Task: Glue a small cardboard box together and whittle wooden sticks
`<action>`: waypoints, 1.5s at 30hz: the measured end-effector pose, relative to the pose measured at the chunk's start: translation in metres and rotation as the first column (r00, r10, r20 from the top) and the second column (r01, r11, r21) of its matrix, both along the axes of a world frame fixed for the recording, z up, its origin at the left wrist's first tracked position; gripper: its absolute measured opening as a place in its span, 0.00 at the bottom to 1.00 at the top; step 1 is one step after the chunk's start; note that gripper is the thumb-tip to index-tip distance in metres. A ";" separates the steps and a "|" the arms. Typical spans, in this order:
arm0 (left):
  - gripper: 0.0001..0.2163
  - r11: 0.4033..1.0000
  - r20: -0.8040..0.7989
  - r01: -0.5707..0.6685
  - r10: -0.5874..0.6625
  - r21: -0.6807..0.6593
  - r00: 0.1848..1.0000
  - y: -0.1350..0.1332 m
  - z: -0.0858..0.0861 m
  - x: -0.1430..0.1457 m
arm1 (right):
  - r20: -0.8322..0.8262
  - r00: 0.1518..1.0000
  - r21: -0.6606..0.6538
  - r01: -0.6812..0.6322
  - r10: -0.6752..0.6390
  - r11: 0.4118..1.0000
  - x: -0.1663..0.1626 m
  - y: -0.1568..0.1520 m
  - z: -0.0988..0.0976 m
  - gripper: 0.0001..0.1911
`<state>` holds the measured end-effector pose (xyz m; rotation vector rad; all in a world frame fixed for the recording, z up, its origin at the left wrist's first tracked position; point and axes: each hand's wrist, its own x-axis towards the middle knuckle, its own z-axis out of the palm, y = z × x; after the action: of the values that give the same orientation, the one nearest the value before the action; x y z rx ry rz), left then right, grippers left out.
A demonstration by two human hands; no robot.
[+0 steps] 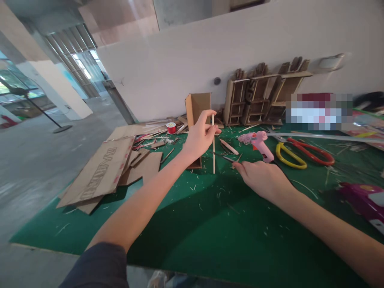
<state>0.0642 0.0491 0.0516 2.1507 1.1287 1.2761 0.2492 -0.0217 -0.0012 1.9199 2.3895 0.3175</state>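
Left hand (199, 138) pinching a thin wooden stick (213, 154) upright over the green mat (195, 224).
Thumb and fingers are closed on the stick's upper part; its lower end appears to rest on the mat, in front of a cardboard box (196, 105). Right hand (262, 178) lies knuckles-up just right of it, fingertips at a thin grey sliver; gripped or only touched, cannot tell. Pink glue gun (260, 145) and scissors (303, 154) lie just beyond. Judged very light, stiff but slender, likely to snap if bent (pinch nearer the middle, lightly).
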 end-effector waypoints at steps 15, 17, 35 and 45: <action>0.16 0.999 -0.005 -0.019 0.019 -0.037 1.000 0.003 -0.002 0.000 | -0.001 0.998 -0.042 -0.066 0.066 0.997 0.005 0.000 -0.006 0.27; 0.16 0.999 -0.001 -0.032 0.032 -0.030 0.999 0.004 -0.003 -0.001 | 0.028 0.993 -0.056 -0.112 0.113 0.992 0.004 -0.003 -0.006 0.26; 0.03 0.999 -0.070 -0.022 0.018 -0.048 0.997 0.009 -0.002 -0.006 | -0.012 1.000 0.081 -0.016 0.018 0.997 0.006 0.006 -0.002 0.32; 0.03 0.999 -0.048 -0.022 0.020 -0.048 0.999 0.012 -0.004 -0.007 | 0.062 0.994 0.077 -0.092 0.087 0.993 0.007 0.003 -0.003 0.30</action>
<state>0.0572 0.0614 0.0473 2.1497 1.1919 1.1997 0.2564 -0.0191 -0.0038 1.8101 2.4655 0.4750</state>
